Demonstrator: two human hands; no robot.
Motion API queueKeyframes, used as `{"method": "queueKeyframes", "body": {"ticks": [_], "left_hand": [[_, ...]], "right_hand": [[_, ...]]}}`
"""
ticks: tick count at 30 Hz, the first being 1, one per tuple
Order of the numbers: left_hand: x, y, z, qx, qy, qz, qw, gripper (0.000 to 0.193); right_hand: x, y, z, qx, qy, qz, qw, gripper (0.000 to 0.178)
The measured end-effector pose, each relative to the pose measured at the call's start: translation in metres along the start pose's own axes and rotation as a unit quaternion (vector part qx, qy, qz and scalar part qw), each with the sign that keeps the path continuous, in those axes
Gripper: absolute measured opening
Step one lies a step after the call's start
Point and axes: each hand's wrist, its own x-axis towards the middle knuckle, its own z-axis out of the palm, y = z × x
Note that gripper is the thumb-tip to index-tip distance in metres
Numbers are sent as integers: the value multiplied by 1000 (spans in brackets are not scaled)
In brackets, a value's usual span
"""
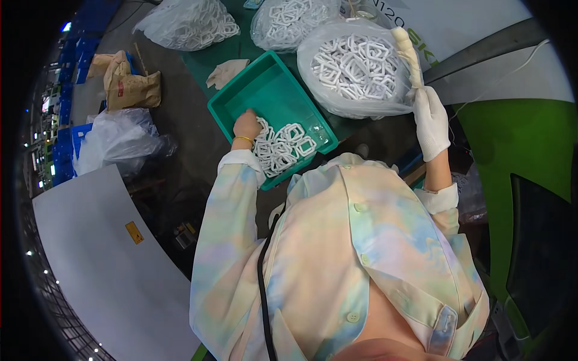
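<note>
White links [283, 148] are heaped in the green tray [268, 81], beside the left hand [247, 125], whose hold is hidden; right of the tray, a pale knobbed piece [407, 53] is met by the gloved right hand [430, 123], grip unclear.

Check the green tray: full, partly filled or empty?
Partly filled: in the green tray, white links lie at the near end, while the far end shows bare bottom.

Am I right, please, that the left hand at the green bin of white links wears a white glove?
No: in the head view, the left hand at the green bin of white links is bare; the right hand wears the glove.
</note>
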Motion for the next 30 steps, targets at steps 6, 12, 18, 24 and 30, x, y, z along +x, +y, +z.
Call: {"method": "queueKeyframes", "body": {"ticks": [6, 12, 18, 24, 30], "left_hand": [[-4, -5, -8, 67, 89, 109, 988, 26], [-37, 45, -80, -267, 199, 148, 931, 21], [-102, 126, -130, -433, 239, 291, 819, 23], [-139, 184, -135, -377, 315, 382, 783, 26], [-162, 231, -133, -298, 400, 424, 756, 29]], "right_hand": [[-1, 4, -1, 16, 8, -3, 1000, 28], [-1, 3, 3, -2, 1, -7, 1000, 29], [-8, -15, 16, -12, -70, -39, 997, 27], [-23, -32, 28, 7, -128, -38, 991, 26], [-38, -45, 31, 28, -152, -64, 986, 25]]}}
